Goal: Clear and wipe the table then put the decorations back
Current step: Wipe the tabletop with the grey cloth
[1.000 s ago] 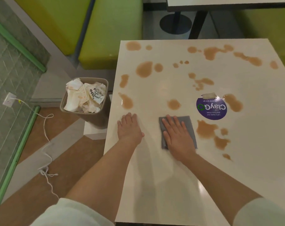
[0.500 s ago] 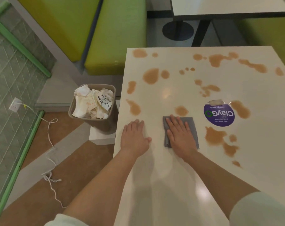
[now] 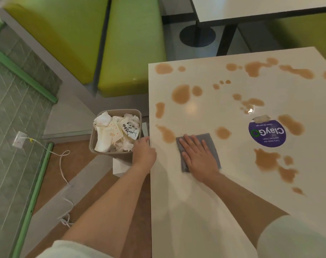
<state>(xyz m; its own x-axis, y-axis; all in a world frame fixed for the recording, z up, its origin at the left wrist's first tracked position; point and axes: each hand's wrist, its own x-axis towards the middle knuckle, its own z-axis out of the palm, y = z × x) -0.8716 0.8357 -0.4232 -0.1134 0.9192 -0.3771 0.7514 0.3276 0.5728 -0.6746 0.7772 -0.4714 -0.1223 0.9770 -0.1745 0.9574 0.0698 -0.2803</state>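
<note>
The right hand (image 3: 199,157) lies flat on a grey cloth (image 3: 211,146), its fingers (image 3: 188,144) straight and spread, pressing the cloth onto the cream surface (image 3: 205,211) without curling round it. The cloth sits near the surface's left edge, its far left corner touching a brown spill streak (image 3: 166,134) that runs in from that edge. A smaller round brown spot (image 3: 222,132) lies just beside the cloth's far right corner.

The left hand (image 3: 144,154) rests at the left edge of the surface, its fingers over the rim and pointing away from the person; how far they curl cannot be told, and it holds nothing that can be seen (the fingertips are partly lost against the bin behind them).

More brown puddles spread over the far and right parts of the surface, the largest patch (image 3: 270,162) lying to the right of the cloth. A round purple sticker (image 3: 267,134) reading "ClayGo" lies flat between the puddles, with a small scrap of paper (image 3: 261,118) at its far rim.

On the floor just left of the surface stands a beige waste bin (image 3: 95,146), filled with crumpled white paper (image 3: 110,135). Beyond it are lime-green bench seats (image 3: 128,43), and a white cable (image 3: 62,164) trails from a wall socket (image 3: 19,139) across the floor.
</note>
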